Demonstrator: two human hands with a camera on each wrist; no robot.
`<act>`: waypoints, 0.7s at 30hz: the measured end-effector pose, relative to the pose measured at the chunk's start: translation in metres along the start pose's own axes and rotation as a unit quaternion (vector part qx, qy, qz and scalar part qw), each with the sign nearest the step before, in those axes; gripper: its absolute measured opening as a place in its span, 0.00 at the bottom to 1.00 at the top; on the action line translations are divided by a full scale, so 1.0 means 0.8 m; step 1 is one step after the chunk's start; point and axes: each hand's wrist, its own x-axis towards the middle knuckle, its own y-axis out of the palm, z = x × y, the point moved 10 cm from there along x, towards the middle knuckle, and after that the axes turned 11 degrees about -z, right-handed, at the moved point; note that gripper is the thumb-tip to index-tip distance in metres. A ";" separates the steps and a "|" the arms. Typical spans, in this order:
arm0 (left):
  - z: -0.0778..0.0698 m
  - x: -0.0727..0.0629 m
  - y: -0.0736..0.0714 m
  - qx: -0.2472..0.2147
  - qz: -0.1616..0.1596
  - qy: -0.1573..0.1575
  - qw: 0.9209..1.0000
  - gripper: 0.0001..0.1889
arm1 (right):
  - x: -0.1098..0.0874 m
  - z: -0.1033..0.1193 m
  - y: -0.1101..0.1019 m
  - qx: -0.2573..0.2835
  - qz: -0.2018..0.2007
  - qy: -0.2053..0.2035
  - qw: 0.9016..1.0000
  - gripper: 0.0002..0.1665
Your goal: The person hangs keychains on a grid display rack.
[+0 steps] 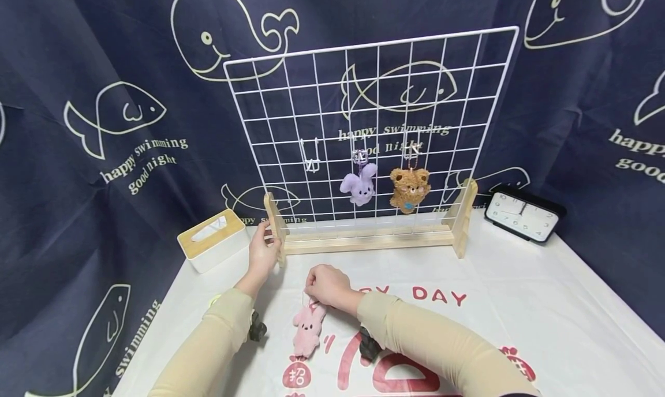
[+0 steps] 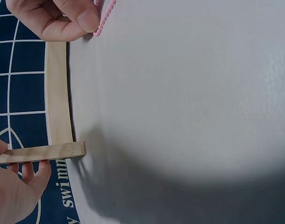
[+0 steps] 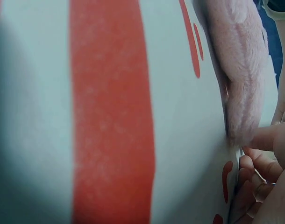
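My right hand pinches the pink bead chain of a pink plush rabbit keychain low over the tabletop. The rabbit hangs below the fingertips with its face up; its fuzzy side fills the upper right of the right wrist view. At the left end of the white grid rack, my left hand grips the wooden side foot, thumb on one side and fingers on the other. A purple plush rabbit and a brown plush bear hang from rack hooks, and the leftmost hook carries nothing.
A white tissue box with a wooden lid stands left of the rack. To the right sits a black-framed clock. White cloth with red print covers the table, and a dark blue curtain hangs behind.
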 end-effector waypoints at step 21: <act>-0.001 -0.003 0.000 -0.001 0.006 -0.006 1.000 0.27 | -0.002 0.017 -0.007 0.120 0.011 -0.057 0.991 0.10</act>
